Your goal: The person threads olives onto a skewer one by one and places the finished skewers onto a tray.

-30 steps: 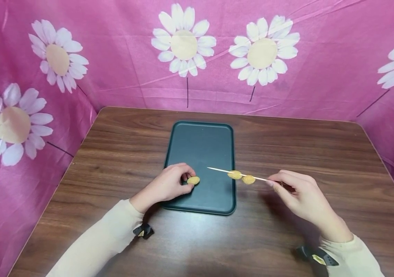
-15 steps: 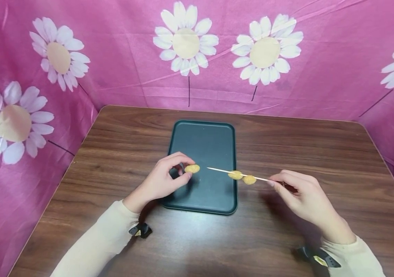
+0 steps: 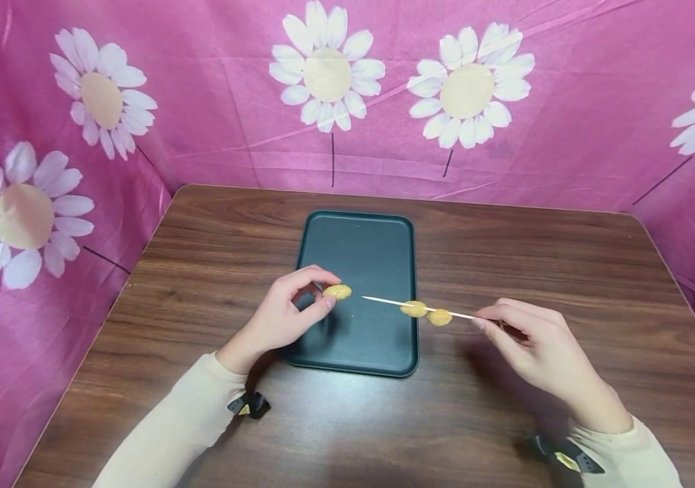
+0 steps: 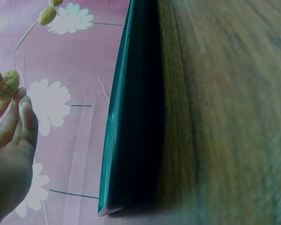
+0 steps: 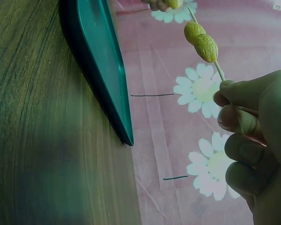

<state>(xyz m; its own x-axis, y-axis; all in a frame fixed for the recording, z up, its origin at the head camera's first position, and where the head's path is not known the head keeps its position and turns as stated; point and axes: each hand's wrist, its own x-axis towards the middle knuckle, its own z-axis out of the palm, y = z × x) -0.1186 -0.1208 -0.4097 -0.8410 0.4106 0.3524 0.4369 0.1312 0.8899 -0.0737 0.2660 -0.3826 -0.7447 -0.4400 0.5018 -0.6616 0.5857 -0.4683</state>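
Over the dark green tray (image 3: 359,247), my left hand (image 3: 283,312) pinches a small, wrinkled yellow oval that looks like a baby potato (image 3: 338,292) between thumb and fingertips. In the left wrist view this potato (image 4: 9,85) shows a rough, creased skin. My right hand (image 3: 542,349) grips the blunt end of a thin wooden skewer (image 3: 382,299). Two similar potatoes (image 3: 414,309) are threaded side by side along it, as the right wrist view shows with the nearer potato (image 5: 206,48). The bare pointed tip faces left, a short gap from the potato in my left hand.
The tray lies lengthwise on a brown wood-grain table (image 3: 506,264). A pink cloth (image 3: 219,102) with white daisies hangs behind the table and along its sides. Black bands (image 3: 249,405) with small devices sit at both wrists.
My left hand has lifted its potato from near the tray surface, up and away towards the level of the skewer tip. The right hand and skewer have stayed almost still.
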